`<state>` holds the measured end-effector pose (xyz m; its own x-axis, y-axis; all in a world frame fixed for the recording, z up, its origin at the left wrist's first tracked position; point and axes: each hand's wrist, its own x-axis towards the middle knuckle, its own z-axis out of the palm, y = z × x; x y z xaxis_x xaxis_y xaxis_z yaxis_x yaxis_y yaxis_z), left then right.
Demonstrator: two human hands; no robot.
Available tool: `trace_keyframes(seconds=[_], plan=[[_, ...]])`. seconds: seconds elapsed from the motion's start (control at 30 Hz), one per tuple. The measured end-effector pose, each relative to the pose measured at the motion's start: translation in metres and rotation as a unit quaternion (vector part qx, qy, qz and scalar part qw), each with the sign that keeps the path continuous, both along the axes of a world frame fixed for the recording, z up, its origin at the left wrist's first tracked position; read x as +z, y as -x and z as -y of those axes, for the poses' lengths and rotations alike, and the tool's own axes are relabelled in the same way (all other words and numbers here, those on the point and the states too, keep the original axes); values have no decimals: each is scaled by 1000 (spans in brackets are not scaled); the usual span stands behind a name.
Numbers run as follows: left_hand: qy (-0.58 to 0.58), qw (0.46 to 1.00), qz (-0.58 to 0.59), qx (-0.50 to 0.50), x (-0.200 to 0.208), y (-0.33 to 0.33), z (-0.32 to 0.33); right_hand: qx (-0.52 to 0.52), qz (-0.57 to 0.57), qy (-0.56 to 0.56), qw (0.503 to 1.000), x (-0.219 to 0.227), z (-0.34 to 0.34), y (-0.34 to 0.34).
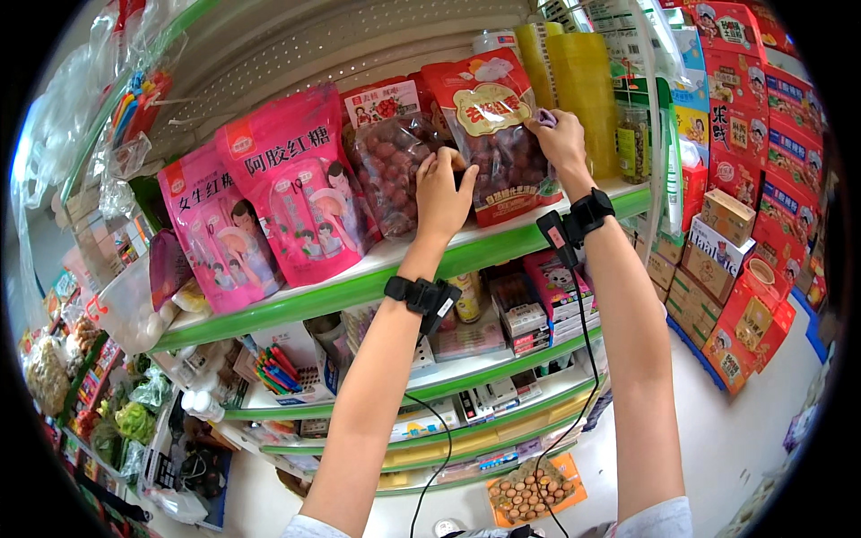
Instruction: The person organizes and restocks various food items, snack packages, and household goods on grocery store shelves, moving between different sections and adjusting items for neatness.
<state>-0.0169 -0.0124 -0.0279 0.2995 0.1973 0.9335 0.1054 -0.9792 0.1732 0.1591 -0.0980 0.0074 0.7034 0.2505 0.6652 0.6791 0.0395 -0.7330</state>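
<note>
A red pouch of dates (491,103) stands on the top shelf, its lower part see-through with dark red fruit showing. My left hand (445,199) is closed at the pouch's left edge, thumb toward its front and the other fingers curled, in front of a clear bag of dates (386,170). At the right edge, my right hand (562,143) pinches the pouch, fingers bent. A small purple thing shows at those fingertips; I cannot make out what it is. Both wrists wear black bands with cables.
Two pink pouches (291,193) stand to the left on the green-edged shelf (377,276). Yellow rolls (587,103) and a jar (633,148) are at the right. Lower shelves hold pens and small boxes. Red cartons (780,179) are stacked on the right, and an egg tray (535,491) lies below.
</note>
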Motion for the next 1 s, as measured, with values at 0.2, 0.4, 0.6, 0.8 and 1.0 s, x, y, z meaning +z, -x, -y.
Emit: trace_keyframes(seconds=[0.2,0.4,0.6,0.8,1.0], plan=[[37,994,-98,-13,0,9,14,4,60,-107,992,-12,-11,-12],[31,995,-94,27,-18,16,26,64,258,-303,915,-4,7,14],[30,995,-35,84,-29,12,33,171,417,40,892,-27,32,32],[0,991,47,129,-35,3,31,288,397,146,859,-32,74,33],[-12,994,43,102,-32,0,31,247,222,-37,943,-23,69,-42]])
